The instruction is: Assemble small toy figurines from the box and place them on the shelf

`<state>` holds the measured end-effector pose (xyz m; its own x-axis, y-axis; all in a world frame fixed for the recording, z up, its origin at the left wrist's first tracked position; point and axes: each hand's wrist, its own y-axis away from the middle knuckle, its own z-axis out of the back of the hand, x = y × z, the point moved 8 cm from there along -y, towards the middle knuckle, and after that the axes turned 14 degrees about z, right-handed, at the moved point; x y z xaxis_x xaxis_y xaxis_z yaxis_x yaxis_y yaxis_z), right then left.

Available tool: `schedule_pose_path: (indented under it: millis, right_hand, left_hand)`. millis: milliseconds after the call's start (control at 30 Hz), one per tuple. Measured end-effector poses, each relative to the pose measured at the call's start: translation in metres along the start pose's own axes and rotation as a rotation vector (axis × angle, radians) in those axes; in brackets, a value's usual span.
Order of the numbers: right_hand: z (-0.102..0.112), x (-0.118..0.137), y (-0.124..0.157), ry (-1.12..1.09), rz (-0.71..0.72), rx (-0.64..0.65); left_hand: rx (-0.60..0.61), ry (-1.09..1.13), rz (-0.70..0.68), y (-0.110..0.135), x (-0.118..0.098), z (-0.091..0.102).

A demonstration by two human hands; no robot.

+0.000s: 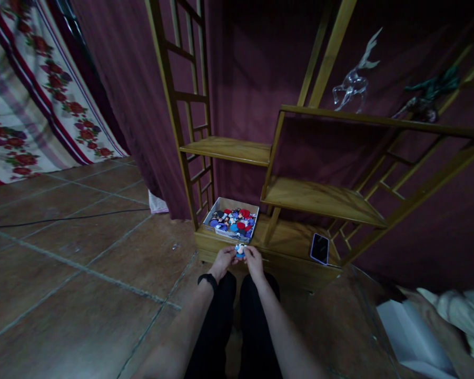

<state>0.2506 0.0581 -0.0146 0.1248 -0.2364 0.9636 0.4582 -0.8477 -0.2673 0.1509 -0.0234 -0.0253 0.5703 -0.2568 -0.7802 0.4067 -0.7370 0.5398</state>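
Note:
Between my two hands, just in front of the low shelf, is a small figurine [240,250] with white, pale and blue parts and a blue base. The fingers of my left hand [223,261] close on its left side. From the right, my right hand [254,259] pinches it too. Just beyond my hands a shallow cardboard box [212,230] sits on the bottom shelf. Inside lie several small figures [233,220] with red, blue, purple and dark parts, heaped together. The figurine's finer details are too small to make out.
A wooden shelf unit [229,148] stands ahead, with a phone [319,248] on its bottom board. Higher up are a clear deer figure [352,84] and a dark green ornament [430,95]. A white box [413,337] lies at lower right; a cable [82,217] crosses the tiled floor.

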Motion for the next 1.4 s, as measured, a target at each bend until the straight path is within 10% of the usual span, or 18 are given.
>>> schedule_pose_path:
  millis: [1400]
  right_hand:
    - [0.0052,-0.0025,-0.0003,0.11,0.057,0.012]
  left_hand:
    - [0.033,-0.06,-0.003,0.002,-0.0008,-0.0049]
